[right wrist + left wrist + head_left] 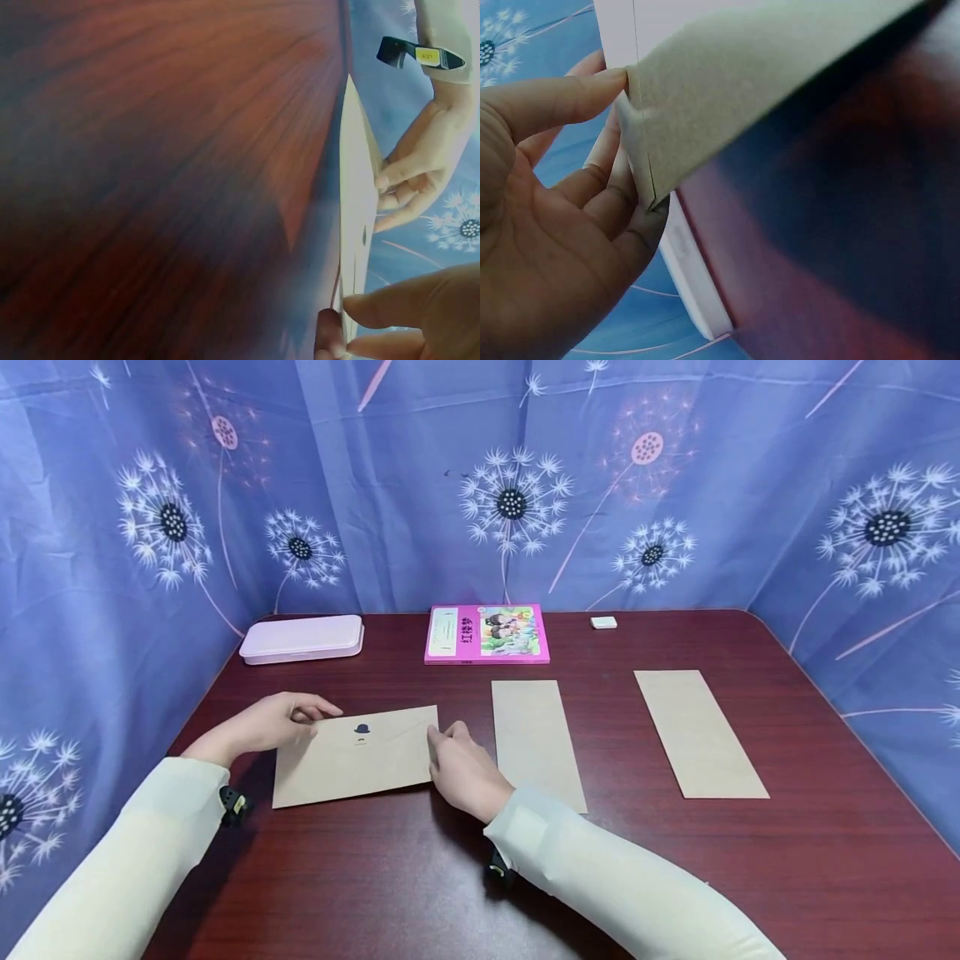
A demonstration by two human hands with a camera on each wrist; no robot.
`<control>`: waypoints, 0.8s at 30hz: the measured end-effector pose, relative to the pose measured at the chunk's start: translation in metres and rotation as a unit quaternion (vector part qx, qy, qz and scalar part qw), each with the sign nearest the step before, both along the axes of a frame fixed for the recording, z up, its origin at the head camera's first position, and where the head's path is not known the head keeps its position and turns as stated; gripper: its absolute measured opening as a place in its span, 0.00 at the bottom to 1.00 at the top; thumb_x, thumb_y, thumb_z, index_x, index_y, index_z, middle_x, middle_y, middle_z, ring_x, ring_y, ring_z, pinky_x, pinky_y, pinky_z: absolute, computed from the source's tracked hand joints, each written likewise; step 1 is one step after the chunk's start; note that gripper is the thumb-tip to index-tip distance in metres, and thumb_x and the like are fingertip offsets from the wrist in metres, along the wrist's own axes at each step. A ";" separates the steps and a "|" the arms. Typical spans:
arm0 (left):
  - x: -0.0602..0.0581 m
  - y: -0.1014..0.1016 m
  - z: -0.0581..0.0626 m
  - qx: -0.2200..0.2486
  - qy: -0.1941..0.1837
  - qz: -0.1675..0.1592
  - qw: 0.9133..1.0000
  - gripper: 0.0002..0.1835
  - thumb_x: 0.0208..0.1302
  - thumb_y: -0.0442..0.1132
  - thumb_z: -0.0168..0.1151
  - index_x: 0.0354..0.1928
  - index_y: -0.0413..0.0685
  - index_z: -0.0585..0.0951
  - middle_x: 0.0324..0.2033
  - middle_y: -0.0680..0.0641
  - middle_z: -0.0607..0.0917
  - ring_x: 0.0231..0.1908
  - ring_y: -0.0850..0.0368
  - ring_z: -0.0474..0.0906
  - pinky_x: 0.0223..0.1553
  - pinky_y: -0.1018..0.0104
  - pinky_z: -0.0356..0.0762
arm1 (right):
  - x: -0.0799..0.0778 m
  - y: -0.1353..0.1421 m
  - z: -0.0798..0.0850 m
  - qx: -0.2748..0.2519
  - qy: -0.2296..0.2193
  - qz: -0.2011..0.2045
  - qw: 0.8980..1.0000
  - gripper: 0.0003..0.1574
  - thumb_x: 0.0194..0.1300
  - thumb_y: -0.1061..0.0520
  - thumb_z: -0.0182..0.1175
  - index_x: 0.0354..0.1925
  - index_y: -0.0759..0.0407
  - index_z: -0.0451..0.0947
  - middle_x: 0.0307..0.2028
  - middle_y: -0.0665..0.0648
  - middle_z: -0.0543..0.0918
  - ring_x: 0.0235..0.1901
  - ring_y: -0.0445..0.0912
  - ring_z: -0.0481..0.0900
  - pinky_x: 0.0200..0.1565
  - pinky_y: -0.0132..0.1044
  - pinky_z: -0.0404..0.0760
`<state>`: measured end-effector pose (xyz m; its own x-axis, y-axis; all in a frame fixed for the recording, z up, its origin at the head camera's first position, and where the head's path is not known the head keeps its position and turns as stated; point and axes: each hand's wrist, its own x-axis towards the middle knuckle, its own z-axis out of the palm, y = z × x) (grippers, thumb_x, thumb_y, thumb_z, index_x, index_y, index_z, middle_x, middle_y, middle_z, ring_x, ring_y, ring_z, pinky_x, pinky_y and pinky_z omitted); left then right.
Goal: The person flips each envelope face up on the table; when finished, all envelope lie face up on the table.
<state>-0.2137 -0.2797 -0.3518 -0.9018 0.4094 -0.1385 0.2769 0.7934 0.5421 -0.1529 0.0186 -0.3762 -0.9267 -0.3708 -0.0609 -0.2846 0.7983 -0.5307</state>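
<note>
Both hands hold a tan paper envelope [352, 768] marked with a small black hat print, tilted above the dark red table. My left hand [273, 724] pinches its left end; in the left wrist view the thumb [570, 97] lies on the paper's face while other fingers sit behind the edge. At the right end, my right hand [468, 768] grips the short edge between thumb and fingers. The right wrist view shows the envelope [354, 187] nearly edge-on, with the left hand [420, 161] at its far end.
Two more tan envelopes lie flat to the right, a nearer one [532, 735] and a farther one [701, 735]. Along the back stand a pale pink case [303, 639], a pink book [487, 635] and a small white block [603, 622]. A blue dandelion-print curtain [405, 485] surrounds the table.
</note>
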 end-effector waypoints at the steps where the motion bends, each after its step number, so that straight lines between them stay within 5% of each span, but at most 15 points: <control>1: 0.001 0.000 -0.003 0.002 -0.002 0.000 1.000 0.18 0.64 0.26 0.61 0.55 0.42 0.83 0.46 0.38 0.84 0.47 0.44 0.80 0.49 0.49 0.76 | 0.000 0.000 -0.001 0.008 -0.001 0.003 1.000 0.35 0.72 0.60 0.54 0.74 0.61 0.61 0.58 0.64 0.71 0.20 0.46 0.74 0.26 0.35 0.75; 14: 0.005 0.002 -0.032 -0.010 0.041 0.021 0.999 0.23 0.60 0.24 0.62 0.58 0.42 0.82 0.44 0.40 0.83 0.47 0.42 0.79 0.51 0.44 0.75 | -0.003 -0.002 -0.006 0.080 0.033 0.037 0.996 0.33 0.70 0.58 0.59 0.69 0.68 0.67 0.53 0.66 0.73 0.44 0.52 0.82 0.44 0.39 0.81; 24: 0.008 0.001 -0.039 -0.005 0.061 0.028 0.998 0.23 0.59 0.22 0.63 0.58 0.41 0.81 0.44 0.39 0.79 0.47 0.41 0.78 0.52 0.45 0.74 | -0.002 -0.004 -0.011 0.104 0.064 0.041 0.992 0.27 0.71 0.60 0.53 0.66 0.68 0.71 0.49 0.63 0.73 0.46 0.53 0.76 0.47 0.41 0.78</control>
<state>-0.2062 -0.2790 -0.3904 -0.9336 0.3570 -0.0306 0.2952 0.8147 0.4991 -0.1552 0.0148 -0.3869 -0.8990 -0.4371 -0.0273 -0.4076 0.8578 -0.3132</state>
